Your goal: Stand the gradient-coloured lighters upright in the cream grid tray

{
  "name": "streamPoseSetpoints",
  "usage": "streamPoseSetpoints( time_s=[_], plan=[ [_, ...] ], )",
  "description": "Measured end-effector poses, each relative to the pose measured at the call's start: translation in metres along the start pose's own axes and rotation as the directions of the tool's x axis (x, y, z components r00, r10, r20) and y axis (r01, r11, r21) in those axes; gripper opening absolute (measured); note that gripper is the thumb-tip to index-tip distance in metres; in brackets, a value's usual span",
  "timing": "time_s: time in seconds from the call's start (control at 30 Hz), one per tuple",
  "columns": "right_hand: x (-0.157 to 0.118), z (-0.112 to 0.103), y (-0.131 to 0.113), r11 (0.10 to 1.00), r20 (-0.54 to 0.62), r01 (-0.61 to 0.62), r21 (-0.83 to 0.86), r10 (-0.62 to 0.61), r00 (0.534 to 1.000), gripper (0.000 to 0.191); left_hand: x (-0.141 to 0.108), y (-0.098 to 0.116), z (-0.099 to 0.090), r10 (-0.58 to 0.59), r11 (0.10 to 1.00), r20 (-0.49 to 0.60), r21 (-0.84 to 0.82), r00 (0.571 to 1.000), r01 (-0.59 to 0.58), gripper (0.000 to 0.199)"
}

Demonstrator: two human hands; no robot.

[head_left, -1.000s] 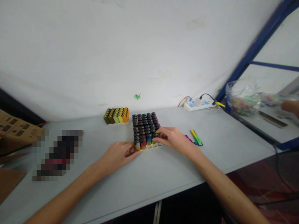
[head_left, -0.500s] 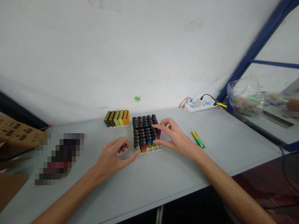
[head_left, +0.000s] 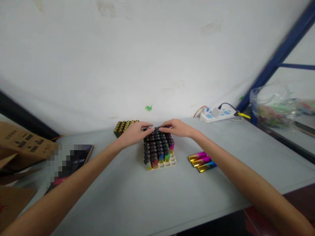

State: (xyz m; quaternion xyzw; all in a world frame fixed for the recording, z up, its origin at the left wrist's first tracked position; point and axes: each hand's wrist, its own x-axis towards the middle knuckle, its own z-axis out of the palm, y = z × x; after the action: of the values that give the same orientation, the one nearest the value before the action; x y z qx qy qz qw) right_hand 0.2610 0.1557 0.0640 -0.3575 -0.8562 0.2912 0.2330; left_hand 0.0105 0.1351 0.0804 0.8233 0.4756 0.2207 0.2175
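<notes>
A white tray (head_left: pixel 173 161) holds rows of upright lighters (head_left: pixel 154 160) with black tops, and some holes show at its front right. Over the back left of the rows is my left hand (head_left: pixel 135 132), thumb and fingers reaching to the black tops. My right hand (head_left: pixel 175 127) lies over the back right, its fingertips at the tops near the left hand's. Whether either hand grips a lighter is hidden. Behind my left hand a second block of lighters (head_left: pixel 120 128) with gold tops is partly covered.
Several shiny lighters (head_left: pixel 199 160) lie flat by my right forearm. A phone-like device (head_left: pixel 80 157) and cardboard box (head_left: pixel 27 141) are at the left. A power strip (head_left: pixel 218 114) stands by the wall, and a plastic bag (head_left: pixel 273 105) is at far right.
Both hands have moved to the back of the black-topped rows, closer together. My right forearm no longer hides the pink, gold and blue lighters on the table. The view has shifted slightly.
</notes>
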Motion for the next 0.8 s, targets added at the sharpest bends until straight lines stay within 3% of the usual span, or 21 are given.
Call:
streamPoseSetpoints(
  time_s=[0.1,0.23,0.4,0.53,0.8],
  plan=[
    [0.0,0.007,0.008,0.975,-0.045,-0.035,0.219,0.046,0.998,0.037,0.006,-0.004,0.005,-0.037,0.986,0.118,-0.158,0.992,0.055,0.053],
    [0.0,0.009,0.01,0.922,-0.094,-0.033,0.386,0.075,0.993,0.034,0.009,-0.003,0.008,-0.08,0.936,0.154,-0.328,0.985,0.127,0.045],
    [0.003,0.005,0.011,0.903,-0.212,-0.043,0.428,0.146,0.966,0.038,0.013,-0.002,0.006,-0.134,0.876,0.109,-0.453,0.985,0.169,0.045],
    [0.004,0.003,0.015,0.903,-0.181,-0.072,0.424,0.162,0.97,0.043,0.015,-0.005,0.004,-0.138,0.867,0.041,-0.477,0.99,0.141,0.049],
    [0.007,0.003,0.016,0.895,-0.153,-0.089,0.436,0.171,0.973,0.045,0.015,-0.011,0.008,-0.159,0.868,0.034,-0.471,0.987,0.156,0.051]
  ],
)
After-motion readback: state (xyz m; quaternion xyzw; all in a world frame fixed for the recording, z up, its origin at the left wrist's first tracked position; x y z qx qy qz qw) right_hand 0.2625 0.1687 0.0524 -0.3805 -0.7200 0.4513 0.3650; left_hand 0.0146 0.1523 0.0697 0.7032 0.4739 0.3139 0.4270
